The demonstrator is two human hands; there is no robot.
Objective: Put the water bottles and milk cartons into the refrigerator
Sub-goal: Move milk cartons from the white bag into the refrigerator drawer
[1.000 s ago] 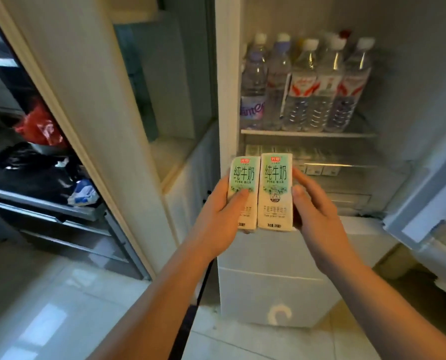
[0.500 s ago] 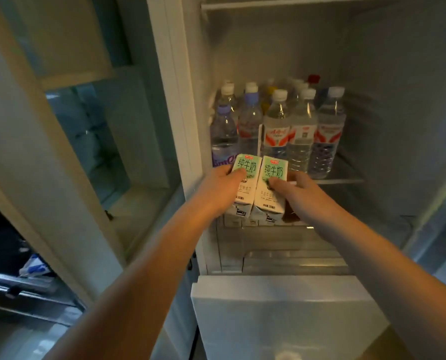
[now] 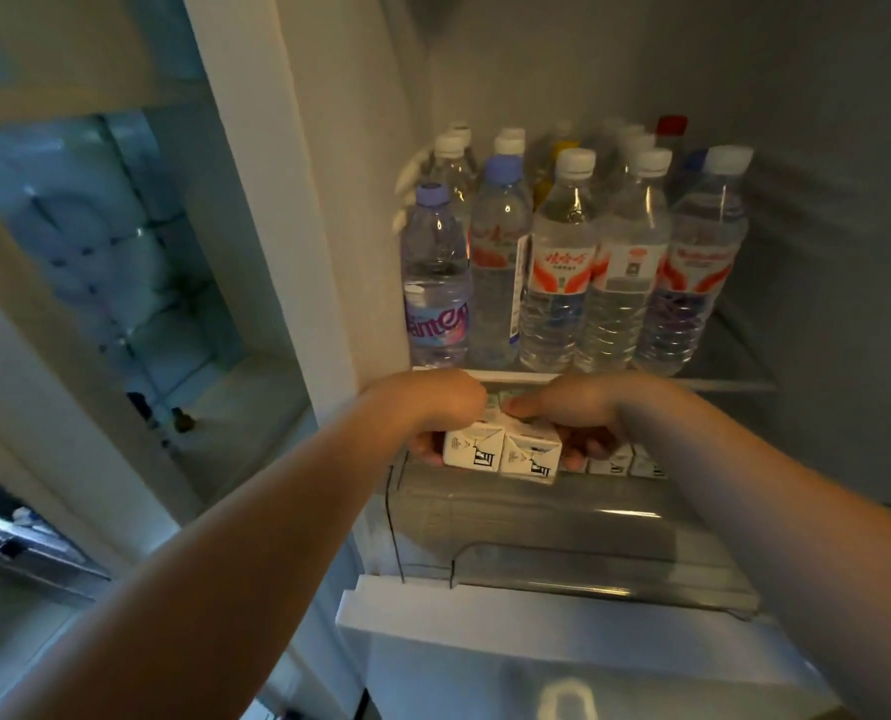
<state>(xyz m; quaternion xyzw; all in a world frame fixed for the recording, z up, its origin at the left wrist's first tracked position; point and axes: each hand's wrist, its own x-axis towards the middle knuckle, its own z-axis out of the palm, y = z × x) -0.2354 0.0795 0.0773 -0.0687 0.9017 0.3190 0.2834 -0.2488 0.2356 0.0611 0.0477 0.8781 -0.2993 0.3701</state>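
Note:
Two white-and-green milk cartons lie tipped forward side by side, bottoms facing me. My left hand (image 3: 435,407) grips the left milk carton (image 3: 472,448) and my right hand (image 3: 578,413) grips the right milk carton (image 3: 530,454). Both cartons sit in the slot under the glass shelf (image 3: 734,381) and above the drawer lid. More milk cartons (image 3: 622,462) lie in that slot to the right. Several water bottles (image 3: 557,267) stand upright on the glass shelf, filling it from left to right.
A clear grey drawer (image 3: 563,537) closes the space below the cartons, with a white freezer front (image 3: 563,662) beneath it. The open refrigerator door (image 3: 69,314) with its bins stands at the left. The fridge's right wall (image 3: 838,252) is close to the bottles.
Both hands carried the two cartons forward and down, tipping them flat, from in front of the bottles into the slot under the glass shelf. My view moved closer to the fridge.

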